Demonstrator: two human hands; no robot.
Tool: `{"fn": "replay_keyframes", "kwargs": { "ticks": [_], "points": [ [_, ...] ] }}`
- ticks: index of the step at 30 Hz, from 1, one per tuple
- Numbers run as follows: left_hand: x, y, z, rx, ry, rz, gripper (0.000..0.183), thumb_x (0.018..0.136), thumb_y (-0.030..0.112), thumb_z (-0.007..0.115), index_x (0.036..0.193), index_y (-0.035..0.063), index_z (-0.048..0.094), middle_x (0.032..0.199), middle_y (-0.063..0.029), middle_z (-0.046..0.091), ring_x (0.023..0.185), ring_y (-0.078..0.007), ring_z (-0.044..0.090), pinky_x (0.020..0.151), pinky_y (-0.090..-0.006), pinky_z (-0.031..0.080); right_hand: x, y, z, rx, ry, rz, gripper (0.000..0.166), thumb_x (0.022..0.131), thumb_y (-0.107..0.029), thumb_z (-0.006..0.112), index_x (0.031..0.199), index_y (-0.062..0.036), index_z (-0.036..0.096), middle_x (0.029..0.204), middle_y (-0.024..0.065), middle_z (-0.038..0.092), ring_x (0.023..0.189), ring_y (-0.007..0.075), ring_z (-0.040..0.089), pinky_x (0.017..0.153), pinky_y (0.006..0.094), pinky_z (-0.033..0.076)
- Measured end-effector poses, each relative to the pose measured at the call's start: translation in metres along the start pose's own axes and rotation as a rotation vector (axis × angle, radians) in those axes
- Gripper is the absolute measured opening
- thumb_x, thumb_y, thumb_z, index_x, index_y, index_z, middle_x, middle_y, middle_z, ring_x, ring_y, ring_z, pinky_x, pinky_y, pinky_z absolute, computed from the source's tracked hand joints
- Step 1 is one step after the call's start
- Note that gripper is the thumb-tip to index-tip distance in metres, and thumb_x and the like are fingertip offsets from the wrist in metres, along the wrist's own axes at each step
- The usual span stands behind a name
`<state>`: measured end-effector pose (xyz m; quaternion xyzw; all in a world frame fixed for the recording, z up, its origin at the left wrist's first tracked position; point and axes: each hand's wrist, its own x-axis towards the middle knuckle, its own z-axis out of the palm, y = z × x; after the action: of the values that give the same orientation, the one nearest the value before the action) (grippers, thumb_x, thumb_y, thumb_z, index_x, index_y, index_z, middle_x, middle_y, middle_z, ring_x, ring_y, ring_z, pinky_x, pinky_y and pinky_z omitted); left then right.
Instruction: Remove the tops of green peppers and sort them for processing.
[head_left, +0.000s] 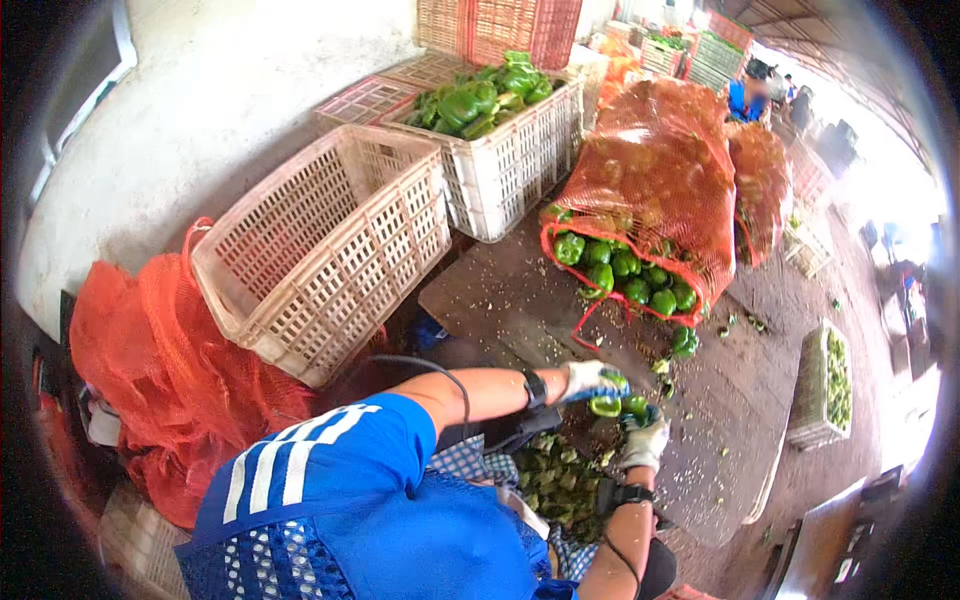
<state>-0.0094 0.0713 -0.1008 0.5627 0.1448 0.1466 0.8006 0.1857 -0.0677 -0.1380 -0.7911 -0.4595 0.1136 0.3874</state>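
Observation:
Both my hands wear white and blue work gloves and meet above the near edge of a dark board. My left hand (595, 381) is closed around green bell pepper (605, 406) pieces or halves. Close beside it, my right hand (645, 439) has its fingers at another green pepper piece (634, 406); whether it also holds a tool is hidden. Beyond them lies a red mesh sack (652, 180), its mouth towards me, full of whole green bell peppers (637, 290). One loose pepper (684, 341) rests outside the mouth. Below my hands is a heap of green pepper scraps (559, 480).
An open plastic crate (352, 277) stands at the left, beside a white crate (517, 169) heaped with peppers. Red mesh sacks (180, 360) are piled at far left. Seeds dot the board (720, 420). A filled crate (817, 397) stands at right; a person (746, 97) is farther back.

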Motion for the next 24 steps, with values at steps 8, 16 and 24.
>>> {"fn": "replay_keyframes", "kwargs": {
  "ticks": [8,16,24],
  "points": [
    [0.004,0.019,0.012,-0.433,-0.045,0.129,0.028,0.091,0.021,0.061,0.111,0.0004,0.06,0.097,-0.0036,0.065,0.086,-0.0109,0.062,0.077,-0.0253,0.051,-0.004,-0.061,-0.005,1.031,-0.253,0.287,0.022,0.079,0.001,0.065,0.101,-0.0005,0.066,0.088,0.0027,0.068,0.073,0.0109,0.061,0.066,0.0251,0.049],
    [-0.033,0.171,-0.019,0.431,0.238,0.293,0.041,0.087,0.036,0.066,0.113,0.0047,0.06,0.105,-0.0057,0.066,0.097,-0.0165,0.06,0.087,-0.0315,0.048,0.024,-0.154,0.012,1.142,0.092,0.084,0.04,0.086,-0.012,0.067,0.122,-0.0021,0.054,0.102,-0.0008,0.061,0.072,0.006,0.055,0.056,0.0187,0.041],
    [0.027,0.412,-0.2,1.522,0.932,0.482,0.027,0.084,0.02,0.062,0.107,0.0068,0.061,0.098,-0.0149,0.064,0.088,-0.0259,0.063,0.081,-0.0364,0.052,0.0,-0.12,0.093,0.716,-0.274,0.207,0.023,0.084,0.0,0.063,0.107,-0.0054,0.064,0.086,-0.0014,0.064,0.069,0.0063,0.056,0.058,0.0213,0.046]
  ]
}}
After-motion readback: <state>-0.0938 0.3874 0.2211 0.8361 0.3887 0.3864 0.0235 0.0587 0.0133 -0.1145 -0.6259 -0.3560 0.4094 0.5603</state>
